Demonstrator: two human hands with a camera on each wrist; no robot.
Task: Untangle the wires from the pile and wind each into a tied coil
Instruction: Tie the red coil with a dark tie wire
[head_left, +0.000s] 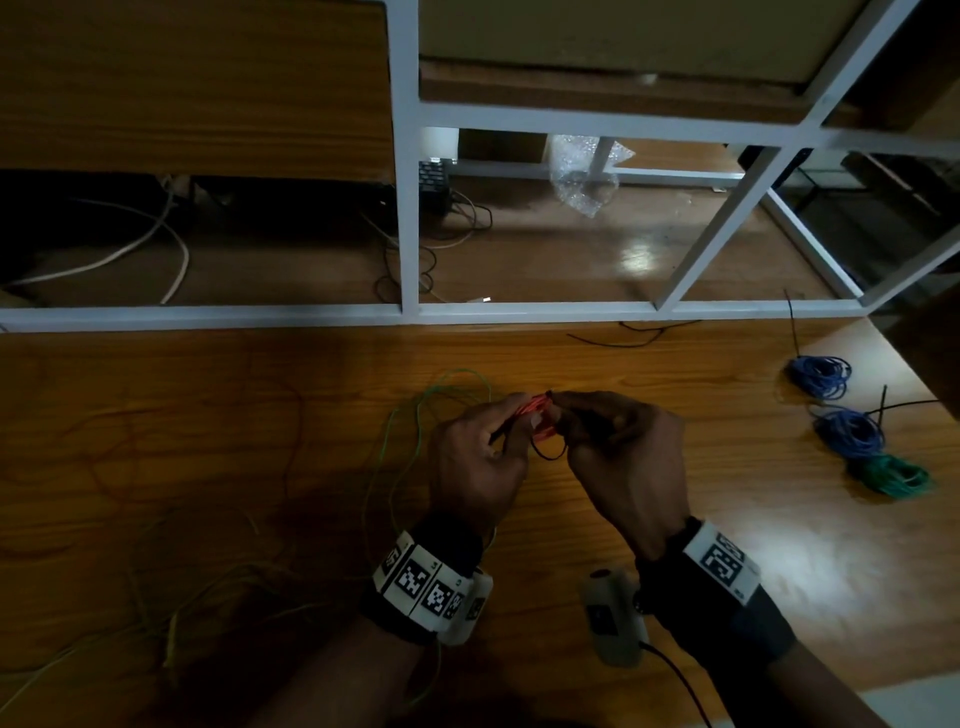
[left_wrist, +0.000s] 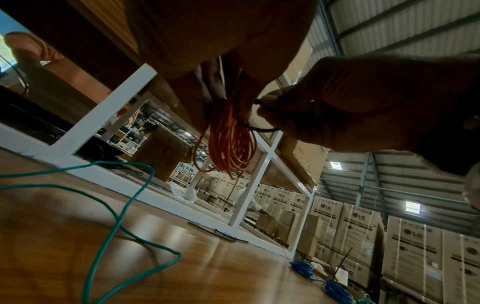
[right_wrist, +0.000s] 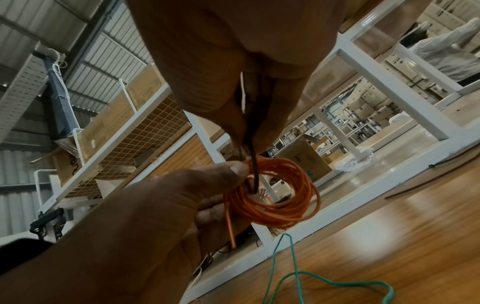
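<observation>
I hold a small orange wire coil above the wooden table, between both hands. My left hand pinches the coil's side between thumb and fingers; the right wrist view shows the orange coil with its loose end sticking out below the left hand. My right hand pinches a black tie that loops round the coil's strands. In the left wrist view the orange coil hangs down with the black tie curving toward the right hand.
Two blue coils and a green coil lie at the table's right. Loose green wire and yellow wires spread left of my hands. Spare black ties lie by the white frame. A grey device sits near my right wrist.
</observation>
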